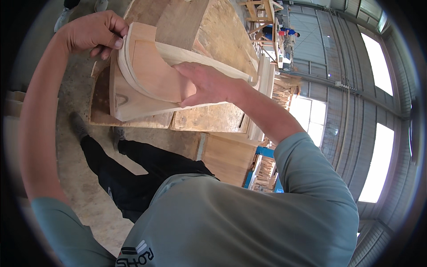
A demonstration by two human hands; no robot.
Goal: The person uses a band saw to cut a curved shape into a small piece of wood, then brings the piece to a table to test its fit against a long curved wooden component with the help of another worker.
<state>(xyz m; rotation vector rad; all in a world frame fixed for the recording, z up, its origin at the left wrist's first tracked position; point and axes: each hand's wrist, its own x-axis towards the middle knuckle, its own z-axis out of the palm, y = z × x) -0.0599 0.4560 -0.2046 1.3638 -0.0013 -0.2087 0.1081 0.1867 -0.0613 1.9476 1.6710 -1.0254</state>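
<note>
A flat, curved wooden panel (153,66) lies over a pale wooden frame (178,52), with thin light wood strip (132,76) running along its rounded outer edge. At the panel's upper left end, my left hand (95,33) is closed, its thumb and fingers pinching the strip against the edge. My right hand (208,83) grips the panel's near right end, thumb on the near side and fingers across the far side. The palm covers that end, so part of the panel is hidden. Beneath the curve, a pale board (129,110) with a rounded mark is visible.
The pieces rest on a worn wooden workbench (209,116). Stacked long boards (263,84) stand by its right end. Farther back are a wooden rack (260,20) and a person in blue (291,32). Another person's shoe (62,20) shows at the upper left.
</note>
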